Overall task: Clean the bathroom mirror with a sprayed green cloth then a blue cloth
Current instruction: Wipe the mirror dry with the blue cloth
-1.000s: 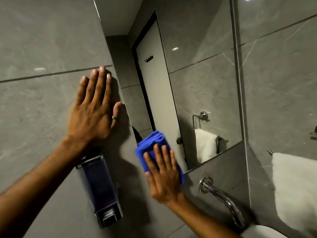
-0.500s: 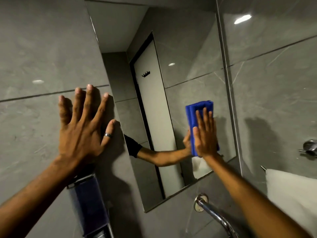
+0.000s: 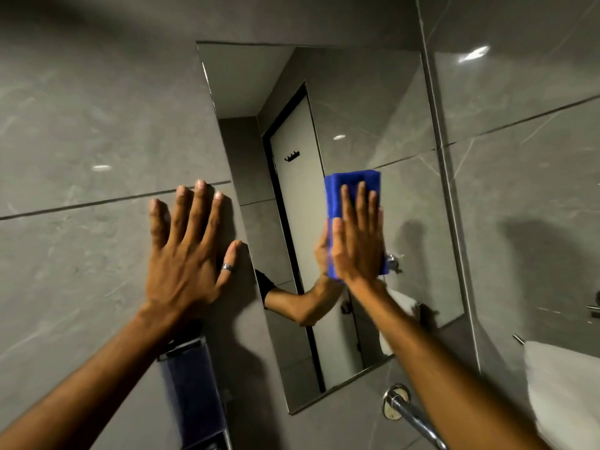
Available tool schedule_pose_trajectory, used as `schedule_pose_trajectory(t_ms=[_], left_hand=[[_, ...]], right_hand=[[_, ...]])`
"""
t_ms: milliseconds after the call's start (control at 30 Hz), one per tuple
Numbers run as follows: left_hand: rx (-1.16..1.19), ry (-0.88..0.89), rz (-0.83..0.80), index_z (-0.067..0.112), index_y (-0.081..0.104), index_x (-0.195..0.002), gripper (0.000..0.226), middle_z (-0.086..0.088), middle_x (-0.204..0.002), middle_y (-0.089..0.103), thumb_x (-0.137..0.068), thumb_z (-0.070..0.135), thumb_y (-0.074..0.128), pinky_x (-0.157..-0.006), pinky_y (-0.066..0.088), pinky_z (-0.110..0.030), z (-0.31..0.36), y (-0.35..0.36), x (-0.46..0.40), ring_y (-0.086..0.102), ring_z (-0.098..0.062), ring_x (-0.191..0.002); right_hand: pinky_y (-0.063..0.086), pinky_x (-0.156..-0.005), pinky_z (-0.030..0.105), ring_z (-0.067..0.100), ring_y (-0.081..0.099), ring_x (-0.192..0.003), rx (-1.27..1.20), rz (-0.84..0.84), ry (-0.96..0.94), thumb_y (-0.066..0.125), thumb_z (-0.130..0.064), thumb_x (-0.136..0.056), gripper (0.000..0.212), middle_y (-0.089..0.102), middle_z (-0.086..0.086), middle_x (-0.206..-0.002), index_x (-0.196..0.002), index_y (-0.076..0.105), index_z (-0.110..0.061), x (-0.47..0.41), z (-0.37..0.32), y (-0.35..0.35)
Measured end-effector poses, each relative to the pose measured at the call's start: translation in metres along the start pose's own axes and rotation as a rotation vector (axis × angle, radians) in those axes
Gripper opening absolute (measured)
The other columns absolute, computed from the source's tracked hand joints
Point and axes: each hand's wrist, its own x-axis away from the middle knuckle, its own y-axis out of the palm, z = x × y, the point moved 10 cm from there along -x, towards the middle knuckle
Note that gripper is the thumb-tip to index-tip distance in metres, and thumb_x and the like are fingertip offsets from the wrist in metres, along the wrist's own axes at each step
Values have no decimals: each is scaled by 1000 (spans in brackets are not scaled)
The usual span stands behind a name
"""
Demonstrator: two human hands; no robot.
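Observation:
A tall mirror point(image 3: 363, 118) hangs on the grey tiled wall. My right hand point(image 3: 358, 241) lies flat on a folded blue cloth point(image 3: 352, 185) and presses it against the middle of the glass. The cloth's top edge sticks out above my fingertips. My left hand point(image 3: 185, 254) rests flat on the wall tile just left of the mirror, fingers spread, a ring on the thumb. The mirror reflects my right forearm, a door and a towel. No green cloth is in view.
A dark soap dispenser point(image 3: 191, 394) is fixed to the wall under my left wrist. A chrome tap point(image 3: 409, 414) juts out below the mirror. A white towel point(image 3: 565, 388) hangs at the right, under a chrome fitting point(image 3: 594, 306).
My right hand has carried the blue cloth from the mirror's lower left corner up to the middle of the glass. The view has tilted up. The left hand stays on the wall.

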Motion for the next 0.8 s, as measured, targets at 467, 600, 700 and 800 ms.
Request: schedule_pose_trajectory(t_ms=[467, 600, 700, 800], left_hand=[[-52, 42, 61, 23, 17, -164, 77, -10, -174, 12, -97, 61, 22, -130, -1, -56, -26, -17, -41, 4, -31, -162], [-87, 22, 131, 20, 20, -163, 77, -11, -174, 12, -98, 60, 25, -129, 5, -60, -24, -20, -49, 5, -32, -162], [-118, 29, 149, 20, 19, -164, 77, -11, -174, 13, -97, 60, 25, -129, 7, -61, -24, -20, -49, 5, -33, -162], [-135, 34, 143, 20, 19, -164, 78, -12, -174, 12, -97, 60, 26, -129, 8, -61, -22, -20, -50, 5, -33, -162]], right_hand=[[9, -128, 50, 25, 7, -158, -41, -30, -349, 34, -39, -101, 63, 14, 3, -170, -160, 16, -28, -45, -98, 3], [12, -128, 46, 28, 12, -157, -18, -10, -190, 24, -40, -101, 60, 17, 5, -169, -160, 19, -25, -123, -24, -17], [11, -127, 49, 29, 9, -157, -53, 4, 28, 21, -40, -101, 63, 13, 9, -169, -160, 17, -20, -158, 65, -31], [9, -127, 50, 32, 8, -157, -57, 47, 240, 17, -39, -101, 64, 11, 13, -170, -161, 15, -18, -167, 130, -44]])
